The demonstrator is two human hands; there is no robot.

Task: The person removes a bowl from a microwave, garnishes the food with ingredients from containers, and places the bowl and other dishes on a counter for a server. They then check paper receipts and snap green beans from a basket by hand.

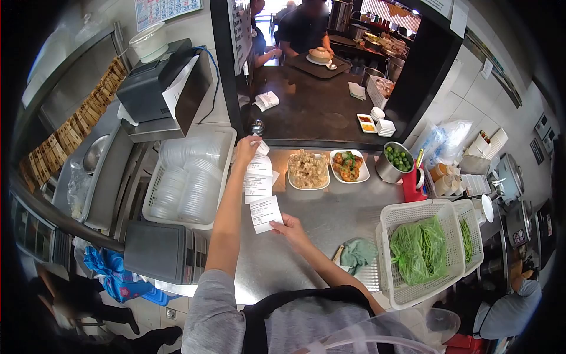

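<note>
While the left hand (247, 150) pinches the top of some white paper slips (258, 177), the right hand (290, 229) holds a lower slip (264, 212) by its bottom corner. The slips are over the shiny metal surface (324, 215). Just to their right, pale, lumpy food (308, 167) and brown food (348, 165) sit on white plates (362, 177). To the left, clear plastic tubs (200, 184) lie in a white basket (223, 177).

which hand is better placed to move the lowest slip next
Probably the right hand: it pinches the lowest slip near its lower corner. The left hand is farther off, at the top slips.
</note>
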